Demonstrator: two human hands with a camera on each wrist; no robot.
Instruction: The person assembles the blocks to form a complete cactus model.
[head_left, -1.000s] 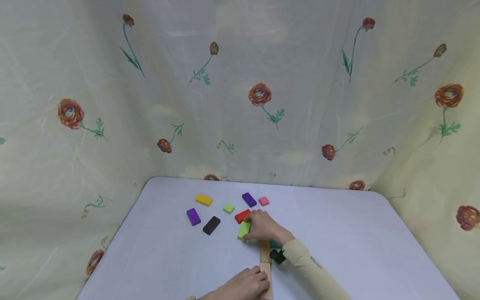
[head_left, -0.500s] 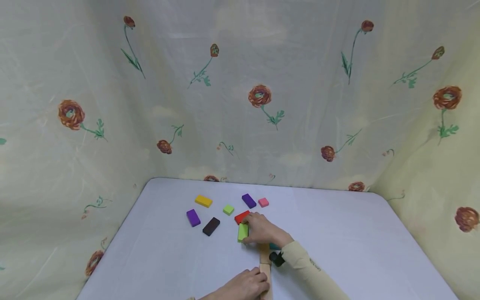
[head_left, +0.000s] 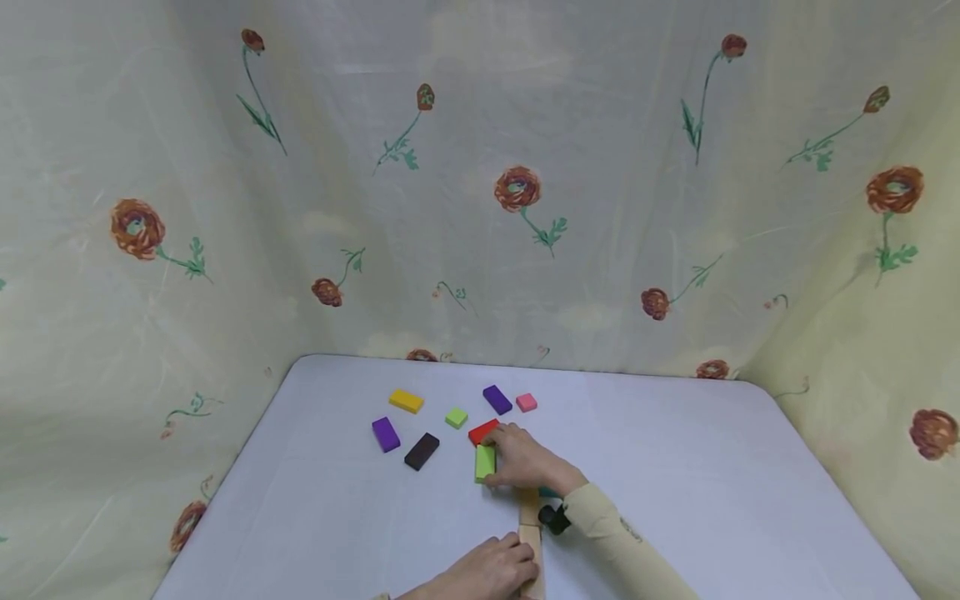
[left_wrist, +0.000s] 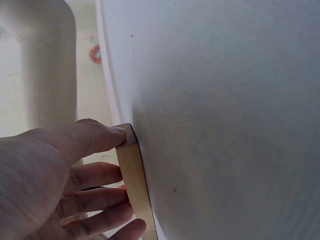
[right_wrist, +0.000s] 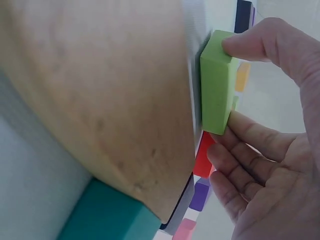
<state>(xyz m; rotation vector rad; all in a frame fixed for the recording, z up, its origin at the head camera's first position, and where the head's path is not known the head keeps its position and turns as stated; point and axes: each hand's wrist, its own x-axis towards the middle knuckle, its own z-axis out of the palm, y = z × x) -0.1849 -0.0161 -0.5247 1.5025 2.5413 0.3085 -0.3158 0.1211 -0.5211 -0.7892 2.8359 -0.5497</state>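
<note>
In the head view my right hand (head_left: 522,458) pinches a light green block (head_left: 485,463) low over the white table. The right wrist view shows the thumb on one end of this green block (right_wrist: 216,85) and a fingertip at the other. Just beyond it lies a red block (head_left: 482,432). My left hand (head_left: 491,569) holds a plain wooden block (head_left: 532,546) near the front; in the left wrist view the thumb rests on the end of that wooden block (left_wrist: 133,175). Another wooden block (head_left: 528,507) continues the line, partly hidden under the right wrist.
A teal block (head_left: 550,492) and a small black object (head_left: 555,518) sit by the right wrist. Farther back lie black (head_left: 422,451), purple (head_left: 386,434), yellow (head_left: 407,401), small green (head_left: 456,417), dark purple (head_left: 497,399) and pink (head_left: 527,402) blocks. A flowered curtain (head_left: 600,208) surrounds the table.
The light green block has turned slightly, from slanted to nearly in line with the wooden blocks, and the right hand has shifted slightly nearer. My left hand stays on its wooden block.
</note>
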